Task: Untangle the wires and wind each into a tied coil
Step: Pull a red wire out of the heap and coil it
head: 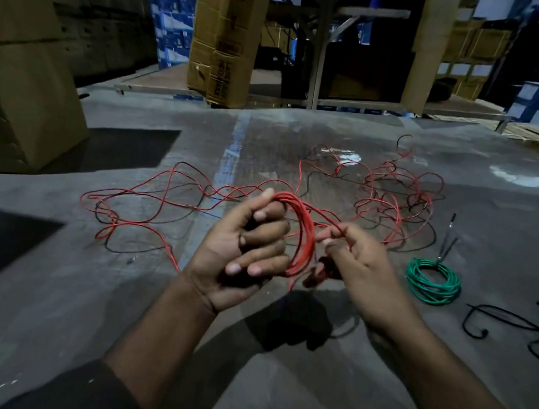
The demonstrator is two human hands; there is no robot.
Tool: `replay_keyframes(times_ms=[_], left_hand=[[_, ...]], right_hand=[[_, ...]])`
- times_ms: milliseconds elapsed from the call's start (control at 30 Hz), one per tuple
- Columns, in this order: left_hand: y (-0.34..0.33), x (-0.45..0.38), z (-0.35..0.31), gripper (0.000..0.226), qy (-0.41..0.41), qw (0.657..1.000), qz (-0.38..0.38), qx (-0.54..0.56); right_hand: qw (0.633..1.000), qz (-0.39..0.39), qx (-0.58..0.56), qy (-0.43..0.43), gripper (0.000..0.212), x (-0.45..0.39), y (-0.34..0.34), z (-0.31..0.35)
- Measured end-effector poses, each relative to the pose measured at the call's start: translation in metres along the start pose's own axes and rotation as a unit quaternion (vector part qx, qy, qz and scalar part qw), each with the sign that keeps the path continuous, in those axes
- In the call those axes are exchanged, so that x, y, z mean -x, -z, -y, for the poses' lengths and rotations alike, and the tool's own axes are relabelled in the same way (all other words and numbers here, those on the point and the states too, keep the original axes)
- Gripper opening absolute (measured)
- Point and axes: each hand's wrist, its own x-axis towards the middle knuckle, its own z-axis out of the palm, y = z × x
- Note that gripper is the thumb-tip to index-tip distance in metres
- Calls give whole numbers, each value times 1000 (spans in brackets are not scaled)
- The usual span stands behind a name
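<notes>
Left hand (249,249), palm up with fingers curled, gripping a partly wound red coil (303,239); right hand (356,262) pinching a red strand just beside that coil. Beyond the hands, loose red wire (170,175) tangled with black wire (189,211) across the grey floor (82,283). To the right, lying apart on the floor: a wound green coil (433,282), with black hooked cords (524,327) near it and cardboard boxes (21,89) at far left.

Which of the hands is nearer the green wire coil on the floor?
Right. The right hand sits just left of the green wire coil, pinching red wire; the left hand is farther left, beyond the red loops.
</notes>
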Motion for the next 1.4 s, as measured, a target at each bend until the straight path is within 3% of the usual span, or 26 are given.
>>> replay_keyframes(times_ms=[67,167,267,367,500,600,733,800,833,900,933,1000,1200,1300,1400], left_hand=[[4,1,-7,35,-37,996,21,74],[16,7,-21,36,-103,984,19,145],[22,13,-31,44,-165,969,-47,177],[19,10,-33,39,-254,944,-149,150],[7,6,-31,37,-278,940,-176,84],[7,9,-32,34,-285,943,-160,53],[5,10,-30,69,-288,938,-176,-77],[3,8,-22,70,-273,899,-232,-253],[2,7,-17,70,-261,855,-262,-364],[7,5,-7,76,-222,769,-270,-536],[10,5,-3,78,-198,744,-264,-581],[11,5,2,76,-152,729,-245,-621],[-10,3,13,50,-15,809,-190,-556],[-5,0,19,41,17,874,-97,-476],[-6,-1,17,39,4,937,-72,-342]], right_hand=[[993,59,-93,-48,9,6,-5,3],[992,49,-118,-5,6,4,4,7],[983,-30,153,94,11,-3,20,1],[902,-91,392,156,38,-7,31,-9],[868,-95,459,167,42,-6,29,-12],[891,-46,416,177,25,0,21,-11],[885,165,405,160,21,14,0,-16],[882,230,364,189,15,20,-11,-17],[892,226,332,208,15,21,-13,-15],[915,161,276,248,21,20,-10,-8],[922,117,257,267,19,18,-7,-4],[930,28,222,292,11,16,0,1],[905,-134,239,325,16,10,11,1],[891,-151,266,335,12,5,16,0],[897,-143,283,308,16,1,18,0]])
